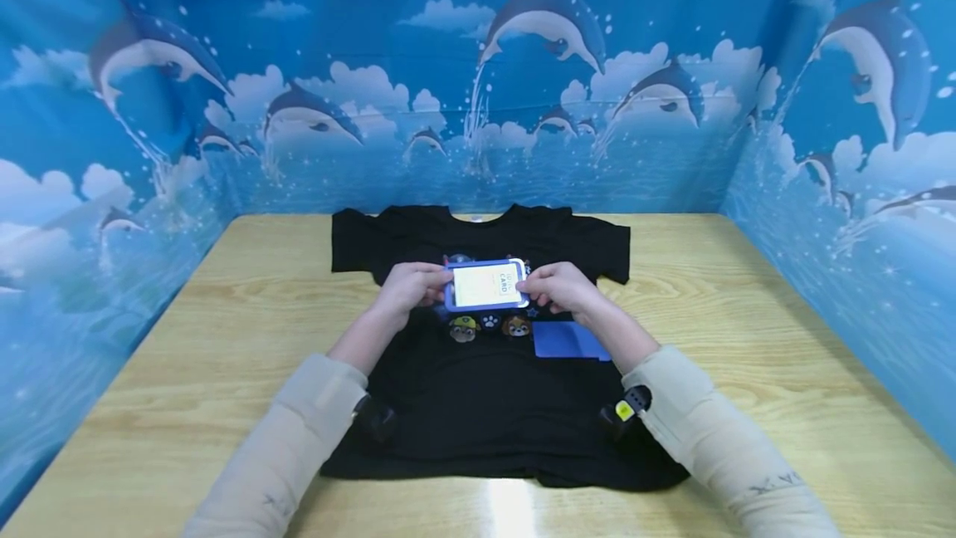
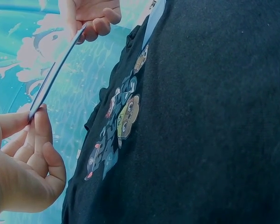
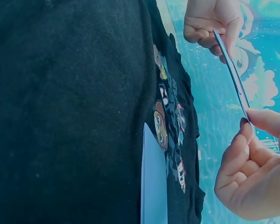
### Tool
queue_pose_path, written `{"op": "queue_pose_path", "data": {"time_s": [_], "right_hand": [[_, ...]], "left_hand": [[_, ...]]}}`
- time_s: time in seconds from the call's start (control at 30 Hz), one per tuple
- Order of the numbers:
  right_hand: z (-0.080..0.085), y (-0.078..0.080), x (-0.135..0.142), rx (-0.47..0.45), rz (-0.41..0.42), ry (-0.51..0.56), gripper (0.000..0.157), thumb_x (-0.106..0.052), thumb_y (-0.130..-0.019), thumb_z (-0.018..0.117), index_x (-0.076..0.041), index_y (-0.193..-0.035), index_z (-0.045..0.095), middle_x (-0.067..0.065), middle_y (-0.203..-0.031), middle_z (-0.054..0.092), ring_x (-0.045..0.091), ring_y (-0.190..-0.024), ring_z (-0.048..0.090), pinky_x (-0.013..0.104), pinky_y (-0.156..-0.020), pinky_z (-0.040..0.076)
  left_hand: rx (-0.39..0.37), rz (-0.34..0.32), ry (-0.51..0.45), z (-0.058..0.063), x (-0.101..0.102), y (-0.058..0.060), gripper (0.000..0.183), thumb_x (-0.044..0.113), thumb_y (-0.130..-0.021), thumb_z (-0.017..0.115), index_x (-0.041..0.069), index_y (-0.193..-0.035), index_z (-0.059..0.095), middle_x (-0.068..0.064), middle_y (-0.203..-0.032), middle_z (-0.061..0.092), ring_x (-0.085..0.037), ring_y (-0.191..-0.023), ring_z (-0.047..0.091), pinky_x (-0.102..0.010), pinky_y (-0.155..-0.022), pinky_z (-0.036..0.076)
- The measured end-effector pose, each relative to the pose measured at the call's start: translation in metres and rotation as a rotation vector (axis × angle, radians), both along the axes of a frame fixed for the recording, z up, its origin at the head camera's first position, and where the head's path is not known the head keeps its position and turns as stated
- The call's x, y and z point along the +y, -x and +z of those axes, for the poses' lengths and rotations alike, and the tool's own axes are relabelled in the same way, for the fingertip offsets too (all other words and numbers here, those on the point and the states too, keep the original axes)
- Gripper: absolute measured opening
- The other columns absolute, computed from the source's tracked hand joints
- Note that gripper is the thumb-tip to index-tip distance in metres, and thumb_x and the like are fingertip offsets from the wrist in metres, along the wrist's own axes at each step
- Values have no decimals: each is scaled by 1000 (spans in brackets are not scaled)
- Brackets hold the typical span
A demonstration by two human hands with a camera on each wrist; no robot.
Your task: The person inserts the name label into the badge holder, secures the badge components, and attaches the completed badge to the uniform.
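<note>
Both hands hold a blue-framed card holder [image 1: 474,286] level above the black T-shirt [image 1: 478,405]. A pale card with "CARD" printed on it shows inside the frame. My left hand [image 1: 407,292] pinches the holder's left end between thumb and fingers. At the other end, the thumb of my right hand [image 1: 565,286] lies on top, over the card's edge, with fingers beneath. Edge-on, the holder [image 2: 56,74] looks thin in the left wrist view, raised off the shirt. A flat blue rectangular piece [image 1: 569,339] lies on the shirt below my right hand.
The T-shirt is spread on a light wooden table [image 1: 246,339], its cartoon print [image 1: 465,328] facing up and partly hidden by the holder. A blue dolphin-patterned curtain [image 1: 418,48] surrounds the table's back and sides. Dark straps [image 1: 637,399] circle both wrists.
</note>
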State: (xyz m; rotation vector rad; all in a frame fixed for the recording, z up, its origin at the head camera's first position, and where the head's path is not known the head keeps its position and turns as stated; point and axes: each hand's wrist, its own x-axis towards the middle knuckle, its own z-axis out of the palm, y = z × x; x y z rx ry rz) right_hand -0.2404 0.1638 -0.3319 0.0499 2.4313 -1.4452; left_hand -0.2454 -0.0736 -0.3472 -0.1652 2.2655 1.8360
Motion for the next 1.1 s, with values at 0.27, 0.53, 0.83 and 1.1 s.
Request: {"op": "queue_pose_path", "data": {"time_s": [0.27, 0.53, 0.83, 1.1], "right_hand": [[-1, 0, -3, -5, -21, -9, 20, -22, -84, 68, -2, -87, 64, 1, -68, 53, 18, -64, 49, 26, -54, 37], [-4, 0, -4, -12, -33, -27, 21, -24, -82, 69, -5, -82, 63, 1, -68, 53, 19, -65, 50, 26, -54, 38], [-5, -1, -5, -4, -40, -41, 22, -25, -82, 70, -6, -78, 62, 1, -65, 52, 19, -63, 49, 26, -53, 37], [-1, -2, -5, -13, -45, -11, 21, -23, -83, 69, -3, -86, 63, 1, -67, 53, 18, -64, 50, 25, -54, 38]], "left_hand": [[4, -1, 10, -1, 1, -1, 30, 20, -89, 61, 1, -112, 64, -5, -81, 65, -12, -67, 59, -27, -66, 42], [-3, 16, 17, -2, 3, -1, 32, 21, -88, 64, 2, -112, 64, -8, -87, 66, -14, -69, 60, -28, -68, 43], [11, 0, 28, -5, 2, -1, 33, 22, -87, 64, 2, -113, 64, -10, -91, 66, -17, -74, 61, -32, -73, 44], [6, 9, 30, -3, 2, 1, 32, 22, -88, 64, 1, -112, 64, -10, -90, 66, -16, -72, 61, -30, -72, 45]]}}
